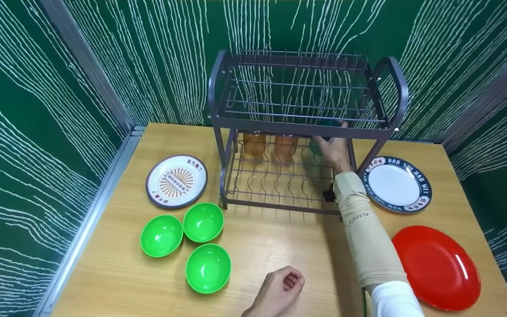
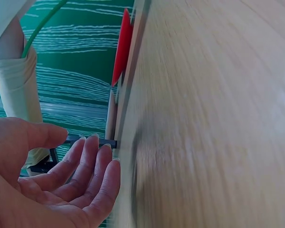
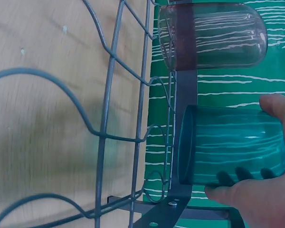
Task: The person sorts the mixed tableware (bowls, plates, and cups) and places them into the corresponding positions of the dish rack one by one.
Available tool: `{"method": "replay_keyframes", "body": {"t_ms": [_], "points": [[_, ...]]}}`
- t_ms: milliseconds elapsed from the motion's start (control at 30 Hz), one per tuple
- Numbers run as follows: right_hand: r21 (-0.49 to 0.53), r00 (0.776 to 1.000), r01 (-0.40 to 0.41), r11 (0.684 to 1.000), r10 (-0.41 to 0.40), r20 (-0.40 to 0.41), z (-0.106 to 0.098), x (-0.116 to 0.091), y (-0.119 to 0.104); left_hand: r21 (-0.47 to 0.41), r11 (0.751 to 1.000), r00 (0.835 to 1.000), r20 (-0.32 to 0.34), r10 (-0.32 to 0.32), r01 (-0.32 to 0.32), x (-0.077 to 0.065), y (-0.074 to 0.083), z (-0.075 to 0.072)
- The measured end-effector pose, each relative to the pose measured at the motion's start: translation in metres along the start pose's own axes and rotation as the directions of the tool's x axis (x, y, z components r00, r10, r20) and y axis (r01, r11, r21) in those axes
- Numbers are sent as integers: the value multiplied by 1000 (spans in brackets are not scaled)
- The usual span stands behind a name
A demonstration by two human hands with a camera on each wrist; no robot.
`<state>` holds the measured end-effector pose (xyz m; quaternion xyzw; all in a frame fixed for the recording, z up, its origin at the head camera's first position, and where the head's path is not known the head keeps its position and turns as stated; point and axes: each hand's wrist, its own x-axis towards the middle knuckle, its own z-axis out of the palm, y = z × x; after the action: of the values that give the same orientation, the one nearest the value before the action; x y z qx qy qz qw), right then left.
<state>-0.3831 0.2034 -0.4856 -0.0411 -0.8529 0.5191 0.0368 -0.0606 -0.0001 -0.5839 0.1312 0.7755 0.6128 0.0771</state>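
My right hand (image 1: 336,153) reaches into the lower tier of a dark two-tier dish rack (image 1: 302,125). It grips a clear teal cup (image 3: 237,142), fingers on one side and thumb on the other. In the right wrist view, the cup's rim faces the wire shelf (image 3: 103,123), so the cup is upside down. Beside it on that tier stand an amber cup (image 1: 254,145) and a pinkish-orange cup (image 1: 285,147), also inverted. My left hand (image 1: 280,290) hovers near the table's front with loosely bent fingers, holding nothing.
Three green bowls (image 1: 209,268) are grouped at the left, below a patterned white plate (image 1: 165,193). Right of the rack lies a dark-rimmed plate (image 1: 396,185), with a red plate (image 1: 438,268) nearer. Green streaked walls (image 1: 165,57) enclose the wooden table (image 1: 271,237).
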Motion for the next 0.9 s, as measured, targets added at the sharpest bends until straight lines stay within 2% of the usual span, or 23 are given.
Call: {"method": "replay_keyframes", "body": {"t_ms": [267,533,900], "points": [[-16,997,70,997,-70,-13,9,7,8,14,1000,1000,-24,2,-2,-1,-2,-1],[-3,997,64,998,-64,-31,13,9,13,13,1000,999,-38,9,-9,-2,-2,-3],[-19,998,63,998,-64,-29,11,7,7,14,1000,999,-33,0,1,-3,-2,-5]]}}
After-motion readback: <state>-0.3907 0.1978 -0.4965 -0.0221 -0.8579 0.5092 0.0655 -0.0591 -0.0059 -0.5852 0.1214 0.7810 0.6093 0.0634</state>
